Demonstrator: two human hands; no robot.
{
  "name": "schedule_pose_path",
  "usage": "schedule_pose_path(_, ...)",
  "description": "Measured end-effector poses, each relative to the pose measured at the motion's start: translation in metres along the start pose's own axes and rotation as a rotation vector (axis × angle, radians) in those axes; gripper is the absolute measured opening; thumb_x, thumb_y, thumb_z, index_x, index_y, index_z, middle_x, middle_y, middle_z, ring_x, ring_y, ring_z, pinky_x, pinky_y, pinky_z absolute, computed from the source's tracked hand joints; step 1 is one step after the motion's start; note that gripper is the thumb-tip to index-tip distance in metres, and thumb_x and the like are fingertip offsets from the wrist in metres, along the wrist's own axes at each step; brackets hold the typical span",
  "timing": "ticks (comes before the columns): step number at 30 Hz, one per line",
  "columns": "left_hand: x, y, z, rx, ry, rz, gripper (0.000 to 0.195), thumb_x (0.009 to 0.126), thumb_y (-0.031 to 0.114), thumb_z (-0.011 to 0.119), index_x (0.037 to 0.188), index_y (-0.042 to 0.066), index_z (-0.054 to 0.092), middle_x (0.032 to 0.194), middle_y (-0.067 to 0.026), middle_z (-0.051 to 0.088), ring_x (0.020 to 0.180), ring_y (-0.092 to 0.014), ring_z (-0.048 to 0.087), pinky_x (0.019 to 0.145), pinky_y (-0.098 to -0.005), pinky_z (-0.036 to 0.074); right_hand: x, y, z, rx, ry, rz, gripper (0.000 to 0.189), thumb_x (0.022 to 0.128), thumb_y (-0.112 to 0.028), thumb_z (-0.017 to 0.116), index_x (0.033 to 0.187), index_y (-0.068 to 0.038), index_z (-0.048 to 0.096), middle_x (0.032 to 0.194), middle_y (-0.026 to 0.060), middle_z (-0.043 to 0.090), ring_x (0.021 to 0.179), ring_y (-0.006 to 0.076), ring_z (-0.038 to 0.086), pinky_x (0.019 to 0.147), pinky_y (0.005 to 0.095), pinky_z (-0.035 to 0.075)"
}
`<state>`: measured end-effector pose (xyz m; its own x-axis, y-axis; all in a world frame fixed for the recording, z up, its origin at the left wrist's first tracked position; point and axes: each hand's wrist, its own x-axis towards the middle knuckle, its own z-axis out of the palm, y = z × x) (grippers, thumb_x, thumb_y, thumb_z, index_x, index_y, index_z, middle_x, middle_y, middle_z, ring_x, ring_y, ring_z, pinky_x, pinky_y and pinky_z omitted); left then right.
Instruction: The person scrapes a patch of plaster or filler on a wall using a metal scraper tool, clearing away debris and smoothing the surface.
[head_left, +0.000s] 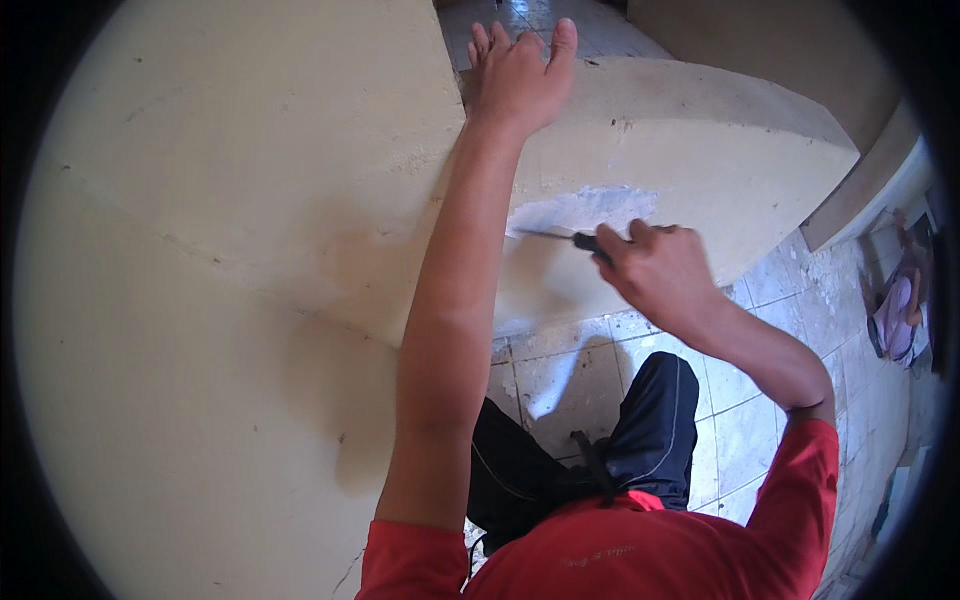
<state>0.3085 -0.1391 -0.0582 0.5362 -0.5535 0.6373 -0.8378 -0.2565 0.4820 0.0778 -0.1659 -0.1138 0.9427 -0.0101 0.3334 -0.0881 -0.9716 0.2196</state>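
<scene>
My right hand is shut on the dark handle of a scraper or putty knife. Its thin blade points left, at the lower edge of a whitish patch on the low cream wall; whether it touches the surface I cannot tell. The patch looks rough-edged and paler than the paint around it. My left hand rests at the top of the low wall, beside the corner of the taller wall, thumb apart from the fingers. Its palm is hidden, and I see no object in it.
A tall cream wall with small marks fills the left side. Below lies a tiled floor with pale specks, my legs over it. Another person is at the far right. Beyond the low wall, more tiled floor shows.
</scene>
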Motion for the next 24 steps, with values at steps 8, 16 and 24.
schedule_pose_path(8, 0.002, 0.005, -0.007, -0.002, -0.044, -0.053, 0.083, 0.101, 0.066, 0.023, 0.13, -0.002, 0.06, 0.155, -0.033, 0.029, 0.15, -0.044, 0.013, 0.123, -0.049, 0.01, 0.001, -0.014, 0.015, 0.028, 0.052, 0.03, 0.021, 0.087, -0.024, 0.069, 0.097, -0.007, 0.061, 0.068, 0.0104, 0.06, 0.057, 0.0274, 0.065, 0.048, 0.0393, 0.05)
schedule_pose_path(16, -0.003, 0.007, -0.003, -0.036, -0.028, -0.048, 0.081, 0.102, 0.063, 0.023, 0.127, -0.004, 0.062, 0.149, -0.0391, 0.032, 0.148, -0.049, 0.016, 0.123, -0.0491, 0.01, -0.003, -0.016, 0.028, 0.081, 0.05, 0.118, 0.021, 0.086, -0.025, 0.069, 0.098, -0.009, 0.063, 0.068, 0.0112, 0.061, 0.055, 0.0307, 0.064, 0.049, 0.0404, 0.051)
schedule_pose_path(24, 0.004, 0.009, -0.011, 0.027, -0.07, -0.043, 0.084, 0.101, 0.064, 0.021, 0.128, -0.005, 0.061, 0.15, -0.0391, 0.03, 0.148, -0.049, 0.015, 0.123, -0.0494, 0.011, -0.043, -0.014, 0.041, 0.397, 0.358, 0.424, 0.023, 0.082, -0.023, 0.08, 0.097, -0.007, 0.071, 0.062, 0.0117, 0.062, 0.052, 0.0285, 0.064, 0.048, 0.0379, 0.05)
